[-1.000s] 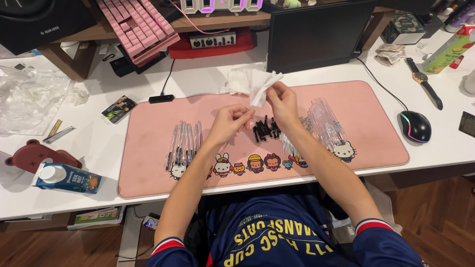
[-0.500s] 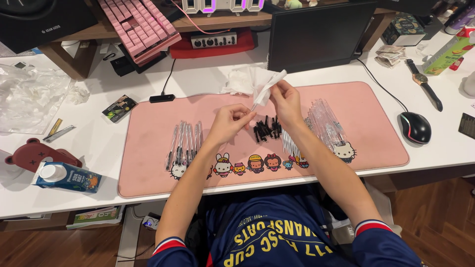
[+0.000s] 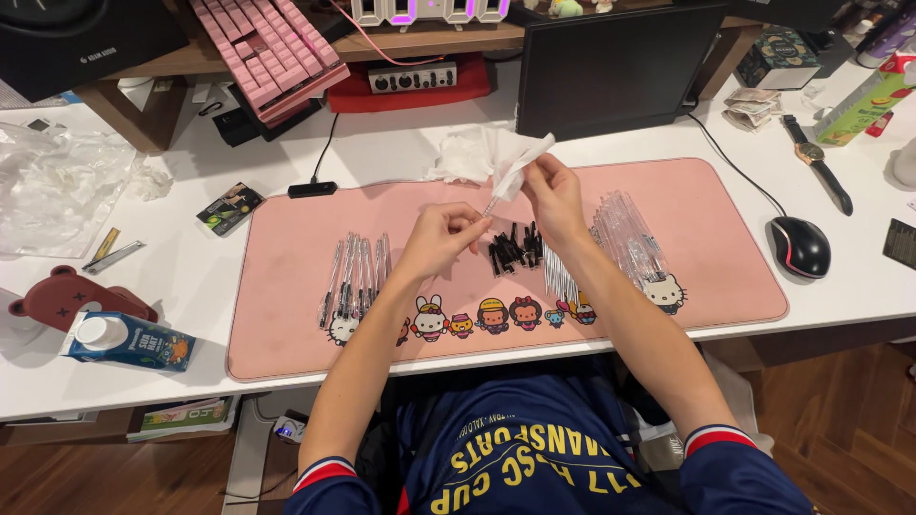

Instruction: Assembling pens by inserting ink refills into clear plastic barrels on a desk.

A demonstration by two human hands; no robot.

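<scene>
clear plastic pen barrel (image 3: 493,202), thin, held up above the pink desk mat (image 3: 286,286) between both hands. its long axis runs on a slant, low end toward the left hand (image 3: 441,236), high end toward the right hand (image 3: 553,195). left fingers (image 3: 474,229) pinch the low tip; the right hand's fingers close on the upper part, where a white tissue (image 3: 520,164) is wrapped round it and sticks out up and to the right. both hands are clenched on the same piece, near each other, neither resting on the mat.

directly below the hands lies a small heap of black pen caps (image 3: 515,250). left of it, a row of clear pens (image 3: 355,277), lying roughly parallel, points away from the person. right of it, a second bundle of clear barrels (image 3: 625,229), fanned, just beside the right forearm. the right hand is nearer that bundle, the left nearer the row.

beyond the mat: crumpled tissue (image 3: 458,157) on the white desk (image 3: 382,143), a black mouse (image 3: 800,246) at far right.
</scene>
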